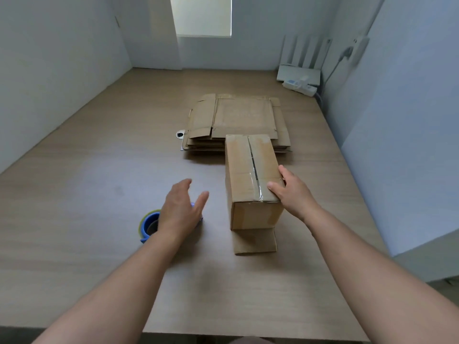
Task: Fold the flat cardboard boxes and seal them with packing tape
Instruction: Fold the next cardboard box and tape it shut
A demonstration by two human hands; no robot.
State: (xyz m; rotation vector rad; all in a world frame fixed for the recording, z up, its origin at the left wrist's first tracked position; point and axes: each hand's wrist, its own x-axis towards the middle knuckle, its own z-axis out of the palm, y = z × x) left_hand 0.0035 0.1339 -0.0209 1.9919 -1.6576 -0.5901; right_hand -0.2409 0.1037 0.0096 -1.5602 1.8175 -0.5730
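Observation:
A folded cardboard box [244, 175] stands on the wooden table [99, 170], its top seam covered with clear tape. One flap lies flat on the table at its near end. My right hand [290, 192] grips the box's near right top corner, thumb on top and fingers down the right side. My left hand [182, 209] hovers with fingers straight and spread, holding nothing, just above a blue tape dispenser [149, 225] that it partly hides. A stack of flat cardboard boxes [236, 117] lies behind the folded box.
A white router [298, 73] and a power strip [299, 86] with cables sit at the back right corner. Walls close the table on the left, back and right. A small round cable hole [180, 134] sits left of the flat stack.

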